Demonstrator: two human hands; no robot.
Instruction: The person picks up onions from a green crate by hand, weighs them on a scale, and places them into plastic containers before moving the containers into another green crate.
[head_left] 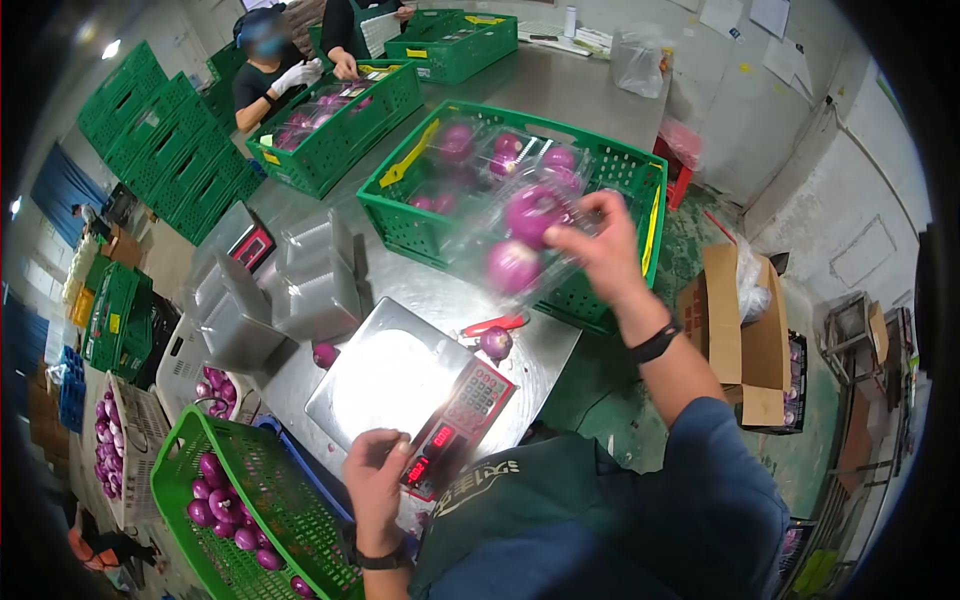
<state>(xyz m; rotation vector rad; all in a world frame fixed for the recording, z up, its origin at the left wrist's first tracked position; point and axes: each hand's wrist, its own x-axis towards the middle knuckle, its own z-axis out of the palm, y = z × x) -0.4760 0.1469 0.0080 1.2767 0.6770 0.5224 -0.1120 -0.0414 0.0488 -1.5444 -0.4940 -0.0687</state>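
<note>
My right hand [606, 258] grips the edge of a clear plastic tray with purple onions [535, 215] in it, held above the near part of a green crate [400, 228]. Other clear packs of onions sit inside that crate, partly blurred. My left hand [374, 485] holds nothing; its fingers are loosely bent, with the thumb apart, at the edge of a digital scale [365, 372]. Red digits glow on the scale's display, and its bright metal plate bears nothing. Beside the scale lie a loose purple onion [496, 343] and a red-handled tool [494, 326].
Stacked clear trays [312, 285] and a second scale [250, 245] stand at left on the metal table [570, 92]. A light-green basket [190, 440] of onions is at lower left. Across the table, people work at another green crate [345, 150]. A cardboard box [745, 330] stands right.
</note>
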